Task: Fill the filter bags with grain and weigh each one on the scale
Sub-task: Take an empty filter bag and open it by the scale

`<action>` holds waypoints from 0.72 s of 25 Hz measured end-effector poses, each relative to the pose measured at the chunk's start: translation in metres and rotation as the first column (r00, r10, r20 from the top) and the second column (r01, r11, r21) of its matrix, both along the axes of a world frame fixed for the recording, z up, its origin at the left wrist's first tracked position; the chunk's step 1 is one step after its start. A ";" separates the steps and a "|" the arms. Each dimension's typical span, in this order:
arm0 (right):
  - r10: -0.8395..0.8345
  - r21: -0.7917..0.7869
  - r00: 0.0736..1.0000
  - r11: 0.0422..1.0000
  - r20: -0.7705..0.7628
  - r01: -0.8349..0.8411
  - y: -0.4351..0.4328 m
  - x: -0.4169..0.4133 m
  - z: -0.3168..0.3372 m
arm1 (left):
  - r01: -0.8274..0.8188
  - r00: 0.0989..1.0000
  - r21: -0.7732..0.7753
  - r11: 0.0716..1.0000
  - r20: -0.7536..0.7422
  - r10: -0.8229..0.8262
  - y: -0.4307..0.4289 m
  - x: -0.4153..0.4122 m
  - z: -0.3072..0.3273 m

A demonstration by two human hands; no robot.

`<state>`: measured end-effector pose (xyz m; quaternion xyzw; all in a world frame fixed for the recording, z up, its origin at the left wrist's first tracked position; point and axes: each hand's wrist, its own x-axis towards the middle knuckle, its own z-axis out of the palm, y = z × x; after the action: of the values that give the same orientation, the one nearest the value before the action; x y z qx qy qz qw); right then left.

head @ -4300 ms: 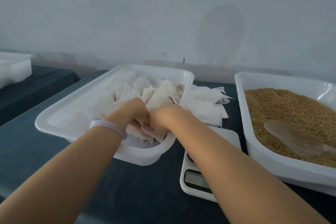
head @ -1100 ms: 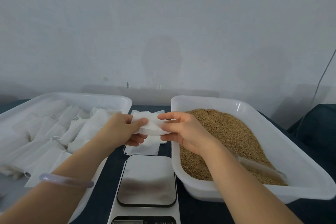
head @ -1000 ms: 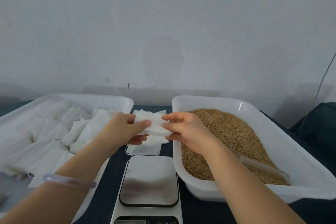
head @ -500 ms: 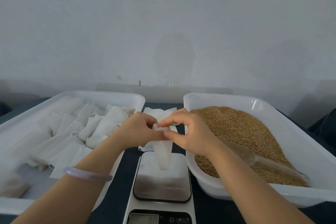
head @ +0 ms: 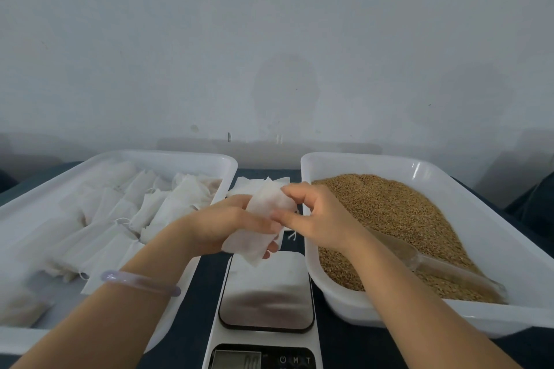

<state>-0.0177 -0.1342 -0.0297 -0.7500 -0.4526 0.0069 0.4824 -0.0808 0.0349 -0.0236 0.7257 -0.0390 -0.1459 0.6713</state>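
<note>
White, thin, soft cloth-like filter bag (head: 260,225), seen from the head camera: up in the air just above the far edge of the flat white scale (head: 265,293) with the shiny silver top, not touching it. Half a second ago hanging straight down from both hands; now tipped and laid across the left hand (head: 218,225), fingers curled under and thumb on top, gripping it. Right hand (head: 320,216) pinching the top corner with thumb and first finger, other fingers loosely bent. Most likely pulling the mouth open, so no filling and no weighing yet. Flat and limp, a bit crumpled, short white string (head: 292,235) dangling at the side, no grain seen inside. Golden-brown grain (head: 389,210) heaped in the big white plastic tray (head: 509,252) on the right, clear plastic scoop (head: 434,266) lying in it, untouched. More white bags (head: 135,213) piled in the other white tub (head: 168,156) on the left
</note>
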 end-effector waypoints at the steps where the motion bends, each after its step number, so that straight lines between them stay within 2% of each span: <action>1: 0.017 -0.010 1.000 1.000 0.015 -0.017 0.000 0.000 0.000 | 0.034 0.999 -0.008 0.999 -0.023 -0.035 -0.001 0.000 -0.001; 5: 0.149 -0.021 0.985 0.988 -0.087 -0.151 -0.002 0.001 0.000 | 0.109 0.992 -0.036 0.993 -0.064 -0.111 0.002 0.000 0.000; 8: 0.178 -0.070 0.974 0.979 -0.136 -0.189 -0.002 0.000 0.000 | 0.111 0.985 0.039 0.993 -0.136 -0.105 0.004 -0.002 0.002; 10: 0.141 -0.089 0.979 0.984 -0.149 -0.155 -0.005 -0.002 0.002 | 0.119 0.982 0.096 0.988 -0.161 -0.103 0.003 -0.003 0.003; 12: 0.015 -0.088 0.983 0.996 -0.185 -0.031 -0.023 0.003 0.007 | 0.092 0.987 0.117 0.989 -0.139 -0.075 0.003 -0.004 0.002; 13: -0.076 -0.148 0.985 0.988 -0.154 0.053 -0.039 0.009 0.009 | 0.066 0.992 0.100 0.993 -0.116 -0.054 0.003 -0.004 0.000; 14: -0.182 -0.273 0.981 0.949 -0.065 0.158 -0.059 0.016 0.011 | 0.045 0.995 0.078 0.996 -0.093 -0.038 0.002 -0.004 -0.001; 15: -0.283 -0.423 0.959 0.865 0.033 0.270 -0.083 0.023 0.011 | 0.033 0.997 0.067 0.997 -0.076 -0.028 0.002 -0.003 0.000; 16: -0.359 -0.565 0.927 0.746 0.105 0.353 -0.109 0.029 0.008 | 0.018 0.998 0.065 0.998 -0.065 -0.013 0.001 -0.001 0.000; 18: -0.454 -0.748 0.881 0.537 0.134 0.390 -0.152 0.036 -0.001 | -0.026 0.998 0.051 0.998 -0.053 0.029 0.000 0.002 -0.001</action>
<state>0.0180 -0.2866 -0.0306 -0.9665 -0.1945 0.1068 0.1287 -0.0784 0.0345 -0.0246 0.7385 -0.0075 -0.1569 0.6557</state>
